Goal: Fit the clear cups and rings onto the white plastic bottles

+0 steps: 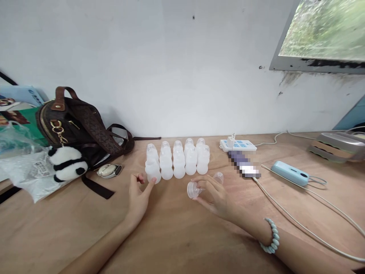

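Left hand [138, 198] open, palm up, holds nothing; index fingertip touches the front-left bottle [153, 170] of the bottle cluster [178, 163]. Right hand [212, 196] fingers curl around a clear bottle [194, 189] lying sideways; small clear cap [218, 177] just beyond the fingertips.

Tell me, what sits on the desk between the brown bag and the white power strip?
In the head view, two rows of small translucent bottles stand between the brown bag and the power strip, with bare wood either side.
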